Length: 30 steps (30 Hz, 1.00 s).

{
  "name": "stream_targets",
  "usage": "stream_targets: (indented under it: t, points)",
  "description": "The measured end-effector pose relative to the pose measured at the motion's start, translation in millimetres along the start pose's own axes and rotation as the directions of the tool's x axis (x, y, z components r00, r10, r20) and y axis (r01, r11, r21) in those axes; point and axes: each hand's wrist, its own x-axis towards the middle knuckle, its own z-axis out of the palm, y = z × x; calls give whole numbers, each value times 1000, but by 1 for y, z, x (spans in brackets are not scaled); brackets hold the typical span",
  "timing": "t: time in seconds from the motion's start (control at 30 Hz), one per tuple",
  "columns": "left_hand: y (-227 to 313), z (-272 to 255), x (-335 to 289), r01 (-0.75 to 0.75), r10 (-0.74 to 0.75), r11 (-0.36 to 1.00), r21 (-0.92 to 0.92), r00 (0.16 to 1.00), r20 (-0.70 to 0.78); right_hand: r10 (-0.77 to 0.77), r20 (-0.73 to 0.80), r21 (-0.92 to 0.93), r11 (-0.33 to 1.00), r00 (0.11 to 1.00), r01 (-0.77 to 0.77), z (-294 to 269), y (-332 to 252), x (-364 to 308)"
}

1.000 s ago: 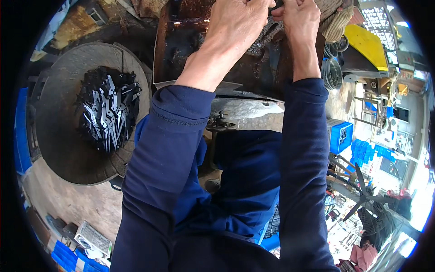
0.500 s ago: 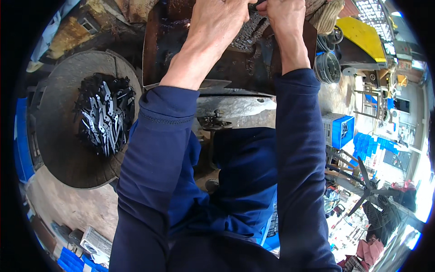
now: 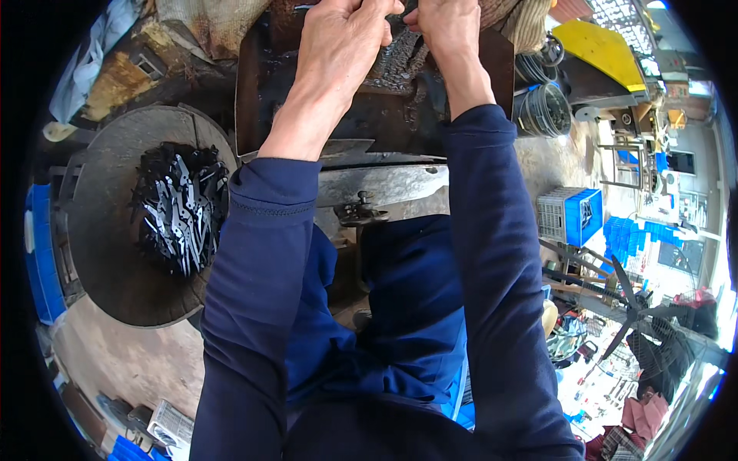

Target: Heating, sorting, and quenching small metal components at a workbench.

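Both my hands are over a dark, rust-brown metal tray (image 3: 269, 100) coated with wet, gritty sludge (image 3: 396, 65). My left hand (image 3: 346, 34) has its fingers curled in, with the fingertips close to the top edge of the picture. Just to its right, my right hand (image 3: 446, 27) is also closed, thumb side turned toward the left one. A small gap separates the two. Whatever they grip is hidden behind the fingers or cut off by the upper rim.
At left stands a wide round basin (image 3: 100, 230) holding a heap of flat, slim metal pieces (image 3: 181, 211), some shiny, some black. Ribbed cloth (image 3: 526, 23) lies beyond the tray. Farther right are wire coils (image 3: 544, 111), a blue crate (image 3: 582, 219) and a fan (image 3: 634, 311).
The view has shifted a little, so the basin sits lower. Both hands have moved slightly left over the tray, still closed.
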Motion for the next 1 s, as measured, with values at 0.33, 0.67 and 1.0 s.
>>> stream_targets:
  t: [0.33, 0.67, 1.0]
  points:
    - [-1, -10, -7, -100, 108, 988, -119, 992, 66, 78, 16, 46, 996, 997, -79, -6, -8, -7]
    - [9, -23, -17, -107, 107, 994, 6, 994, -9, 37, 260, 91, 994, 965, -62, -62, -20, -87]
    - [3, -25, -22, -132, 113, 951, 279, 990, 82, -200, 675, -162, 899, 711, 406, -108, -26, -201]
